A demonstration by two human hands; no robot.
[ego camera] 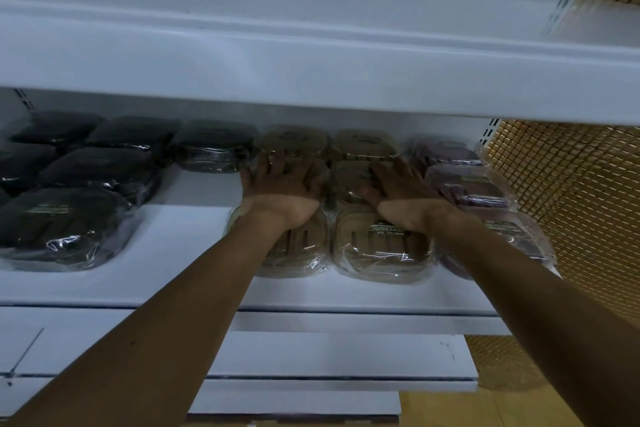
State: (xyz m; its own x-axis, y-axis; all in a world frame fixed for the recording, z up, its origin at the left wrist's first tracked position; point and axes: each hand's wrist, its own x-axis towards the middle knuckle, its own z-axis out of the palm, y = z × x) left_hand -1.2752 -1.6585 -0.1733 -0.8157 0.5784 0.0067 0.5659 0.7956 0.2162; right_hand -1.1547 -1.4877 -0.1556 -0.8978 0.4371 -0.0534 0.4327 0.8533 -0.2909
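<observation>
Both my arms reach into a white shelf (180, 239). My left hand (282, 182) lies flat with spread fingers on a tan plastic-wrapped container in the middle row. My right hand (398, 184) lies flat on the tan container (349, 180) beside it. In front of my wrists sit two more tan wrapped containers, one under my left wrist (301, 253) and one with a label (381, 250). Two further tan containers (294, 140) stand at the back.
Several black wrapped containers (65, 225) fill the shelf's left side. Purple wrapped containers (464, 184) line the right side against a gold mosaic wall (571, 201). Another white shelf (311, 55) hangs close overhead, and lower shelves (346, 357) jut out below.
</observation>
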